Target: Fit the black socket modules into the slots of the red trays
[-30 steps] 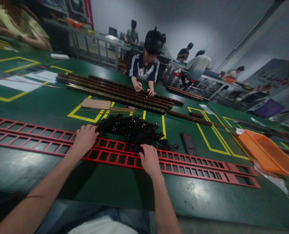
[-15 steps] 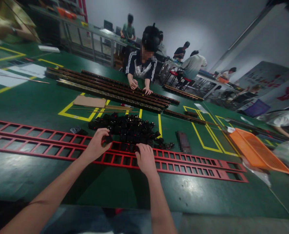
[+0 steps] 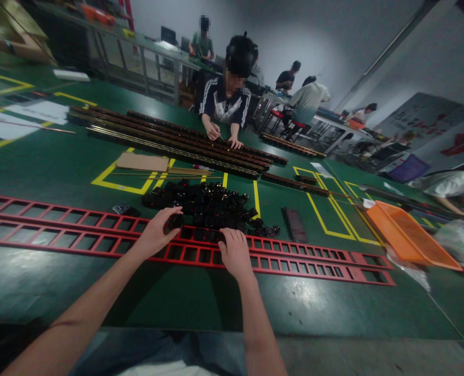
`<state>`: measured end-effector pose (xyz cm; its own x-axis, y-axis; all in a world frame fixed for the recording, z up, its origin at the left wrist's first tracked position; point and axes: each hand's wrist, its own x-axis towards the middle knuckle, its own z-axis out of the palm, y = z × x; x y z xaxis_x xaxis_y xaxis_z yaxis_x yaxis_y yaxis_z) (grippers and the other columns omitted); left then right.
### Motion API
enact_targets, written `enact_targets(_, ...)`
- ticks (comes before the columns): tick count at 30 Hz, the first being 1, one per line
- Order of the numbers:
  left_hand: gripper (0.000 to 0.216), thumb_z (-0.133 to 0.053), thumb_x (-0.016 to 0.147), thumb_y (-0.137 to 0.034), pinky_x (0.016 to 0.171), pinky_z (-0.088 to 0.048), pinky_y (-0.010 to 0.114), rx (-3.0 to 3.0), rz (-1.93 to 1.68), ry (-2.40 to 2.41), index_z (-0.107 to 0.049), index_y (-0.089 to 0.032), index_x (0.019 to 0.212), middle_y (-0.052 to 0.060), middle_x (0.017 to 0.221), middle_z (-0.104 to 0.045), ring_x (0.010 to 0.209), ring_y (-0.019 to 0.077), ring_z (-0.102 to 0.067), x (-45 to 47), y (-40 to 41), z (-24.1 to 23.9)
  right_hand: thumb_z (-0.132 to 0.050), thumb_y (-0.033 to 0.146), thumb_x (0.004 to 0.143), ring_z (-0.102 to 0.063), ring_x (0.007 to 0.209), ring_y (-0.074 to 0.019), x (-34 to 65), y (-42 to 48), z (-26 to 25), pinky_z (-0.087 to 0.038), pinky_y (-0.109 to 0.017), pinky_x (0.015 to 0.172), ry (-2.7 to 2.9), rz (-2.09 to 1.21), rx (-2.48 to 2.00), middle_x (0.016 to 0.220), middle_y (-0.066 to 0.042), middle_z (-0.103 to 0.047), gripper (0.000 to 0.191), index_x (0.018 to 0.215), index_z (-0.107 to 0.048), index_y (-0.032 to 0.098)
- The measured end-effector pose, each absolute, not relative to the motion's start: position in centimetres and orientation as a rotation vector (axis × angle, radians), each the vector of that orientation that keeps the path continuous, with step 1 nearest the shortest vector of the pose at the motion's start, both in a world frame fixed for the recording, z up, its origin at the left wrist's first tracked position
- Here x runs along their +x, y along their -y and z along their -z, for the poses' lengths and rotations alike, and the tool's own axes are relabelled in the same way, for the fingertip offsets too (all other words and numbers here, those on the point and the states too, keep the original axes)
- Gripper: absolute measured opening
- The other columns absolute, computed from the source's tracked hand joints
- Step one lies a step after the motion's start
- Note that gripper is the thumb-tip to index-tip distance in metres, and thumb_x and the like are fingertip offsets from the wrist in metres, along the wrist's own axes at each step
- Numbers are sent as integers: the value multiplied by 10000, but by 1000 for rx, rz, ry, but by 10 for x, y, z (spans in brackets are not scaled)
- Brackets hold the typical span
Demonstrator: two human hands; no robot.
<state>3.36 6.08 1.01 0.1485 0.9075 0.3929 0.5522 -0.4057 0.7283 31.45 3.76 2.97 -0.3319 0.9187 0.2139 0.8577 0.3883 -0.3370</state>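
Note:
My left hand [image 3: 159, 232] is closed around a small black block-like part [image 3: 175, 222], pinched between thumb and fingers above the upper red slotted frame [image 3: 98, 219]. My right hand [image 3: 235, 249] rests on the same frame, fingers curled, its fingertips against a black square part [image 3: 213, 236] seated in a slot. Another black square part [image 3: 200, 234] sits in the slot to the left of it. A second red slotted frame [image 3: 294, 269] lies alongside, nearer to me. Just beyond my hands is a heap of black parts [image 3: 204, 198].
Brown cardboard [image 3: 141, 162] and thin rods lie behind the heap. Long dark strips [image 3: 177, 146] stretch across the table, where a co-worker [image 3: 226, 104] leans over them. To the right are a dark flat object [image 3: 294, 224], an orange basket [image 3: 412, 235] and clear plastic bags [image 3: 459, 243].
The view has shifted slightly. My right hand stays at the frame's slots, and the left still holds its black part, now a little closer to the frame.

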Motion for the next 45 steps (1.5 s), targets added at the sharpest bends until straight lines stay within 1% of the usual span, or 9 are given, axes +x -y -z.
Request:
enact_targets(7,542,-619,858,-303,1076,-457,464,2001,-1150,-1373,-510,-195,1378,97,1236,-633,1190,248,-590,35,-60,-12,-499,176,959,-533,1209,-259,315,-40,-29,-350,-475,1134,2284,-244,-1524,1281,-95,-641,333,1282,-578,177)
enact_targets(14,539,-708,818,-366,1042,-463,486,2038,-1106,-1379,-572,-213,1316,98,1271,-654,1177,277,-575,33,-60,-16,-503,180,956,-540,1195,-253,316,-40,-27,-353,-472,1129,2275,-248,-1514,1269,-93,-644,327,1273,-580,184)
enact_targets(18,576,-745,789,-358,969,-495,456,2013,-1090,-1383,-575,-228,1324,75,1161,-693,1062,264,-599,32,-60,-14,-501,181,955,-542,1195,-248,316,-40,-27,-360,-465,1123,2282,-229,-1520,1267,-93,-646,324,1269,-581,186)
enact_targets(21,566,-755,780,-366,963,-501,432,1992,-1112,-1381,-595,-226,1304,68,1113,-686,1055,258,-606,32,-62,-11,-489,185,960,-541,1199,-254,316,-40,-27,-361,-473,1121,2284,-229,-1516,1267,-93,-646,325,1272,-581,195)
enact_targets(29,507,-694,831,-390,1002,-501,445,1994,-1056,-1402,-609,-228,1304,81,1170,-673,1132,273,-608,31,-63,-5,-486,192,961,-540,1209,-257,316,-38,-29,-350,-482,1131,2277,-249,-1522,1275,-94,-644,334,1282,-575,204)
enact_targets(33,479,-631,865,-362,973,-524,412,2004,-1050,-1432,-595,-228,1324,78,1197,-645,1102,253,-622,32,-63,-6,-501,194,956,-540,1208,-244,316,-39,-28,-353,-463,1131,2281,-240,-1536,1275,-88,-646,332,1280,-576,201)
enact_targets(38,505,-610,887,-355,970,-523,391,2084,-1095,-1411,-542,-239,1374,75,1193,-588,1102,234,-608,35,-60,-10,-493,206,964,-541,1209,-254,317,-40,-27,-355,-474,1127,2277,-244,-1520,1280,-91,-643,335,1289,-577,203)
enact_targets(42,435,-593,907,-350,982,-509,377,2110,-1086,-1388,-563,-236,1325,73,1171,-555,1100,222,-592,36,-58,-14,-492,205,964,-547,1201,-256,317,-41,-26,-354,-476,1127,2275,-246,-1509,1274,-92,-646,332,1284,-582,202)
enact_targets(45,399,-562,936,-360,943,-516,362,2108,-1061,-1366,-557,-225,1312,69,1139,-560,1049,209,-598,36,-57,-15,-492,205,963,-548,1198,-259,317,-41,-26,-355,-477,1125,2269,-259,-1502,1271,-95,-645,331,1281,-584,195)
